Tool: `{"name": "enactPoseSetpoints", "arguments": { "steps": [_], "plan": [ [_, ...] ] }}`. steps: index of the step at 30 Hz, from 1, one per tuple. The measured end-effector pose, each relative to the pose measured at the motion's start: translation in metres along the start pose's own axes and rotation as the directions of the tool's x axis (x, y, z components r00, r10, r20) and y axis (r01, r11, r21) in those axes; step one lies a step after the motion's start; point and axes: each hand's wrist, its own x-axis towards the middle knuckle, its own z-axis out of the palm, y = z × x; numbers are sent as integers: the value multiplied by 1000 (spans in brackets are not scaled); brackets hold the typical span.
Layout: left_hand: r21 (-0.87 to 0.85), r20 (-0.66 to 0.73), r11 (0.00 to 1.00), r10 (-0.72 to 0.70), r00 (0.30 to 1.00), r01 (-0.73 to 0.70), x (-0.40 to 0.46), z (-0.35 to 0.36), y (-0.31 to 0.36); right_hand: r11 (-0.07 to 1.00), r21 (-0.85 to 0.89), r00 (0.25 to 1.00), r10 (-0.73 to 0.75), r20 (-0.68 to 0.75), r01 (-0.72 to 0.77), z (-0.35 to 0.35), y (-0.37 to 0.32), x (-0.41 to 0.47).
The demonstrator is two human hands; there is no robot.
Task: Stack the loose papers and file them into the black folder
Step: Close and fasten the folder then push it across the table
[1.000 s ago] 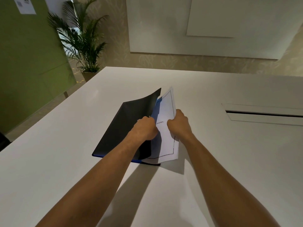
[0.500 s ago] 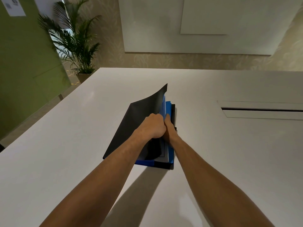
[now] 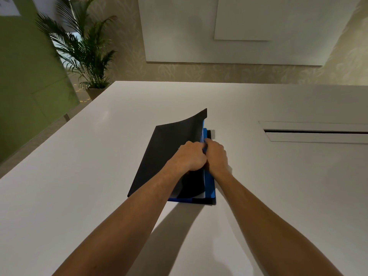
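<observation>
A person's two bare forearms reach forward over a white table (image 3: 79,176) toward a black folder (image 3: 169,152) that lies near the middle of it, its long axis running away from the viewer and tilted slightly to the left; the folder's front cover is lifted and curls up along its right edge, hinged on the left, so the opening faces right; the left hand (image 3: 189,156) is curled into a loose fist on that raised cover, fingers folded under its free edge and pinching it, holding it up; the right hand (image 3: 216,154) sits just beside it, touching it at the knuckles, fingers bent and pressed down at the folder's right edge, though what the fingertips grip is hidden; blue inner pockets (image 3: 210,184) show beneath the cover, and a thin strip of white paper (image 3: 202,195) shows at the near end between the cover and the blue, so the papers appear to be inside already, though how squarely they sit cannot be told; the opening lies directly under the right hand, which is the nearer hand for pushing sheets leftward toward the spine, while the left hand controls the cover; the likely next move is lowering that cover flat; a cable slot (image 3: 314,132) is set into the table well apart to the right, and a potted palm (image 3: 83,48) stands beyond the far left corner.
</observation>
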Motion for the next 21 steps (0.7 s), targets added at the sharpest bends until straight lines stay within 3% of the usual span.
{"name": "enactPoseSetpoints", "arguments": {
  "steps": [4,8,11,15,18,21],
  "plan": [
    [122,-64,988,104,993,-95,0,17,-2,992,106,973,94,-210,-73,-7,24,-13],
    [286,-132,958,79,988,-38,7,36,-9,981,107,958,183,-222,-163,-7,40,-17],
    [255,-152,966,71,986,-30,13,46,-24,991,103,981,98,-168,-81,-4,49,-20],
    [239,-194,955,222,955,-174,18,53,-56,998,57,994,-32,-106,38,-1,54,-23],
    [189,-287,953,286,914,-239,18,62,-73,979,-136,985,-162,-56,153,4,55,-25],
    [102,-342,964,266,901,-246,19,68,-77,940,-286,980,-197,-11,186,6,54,-26]
  ]
}}
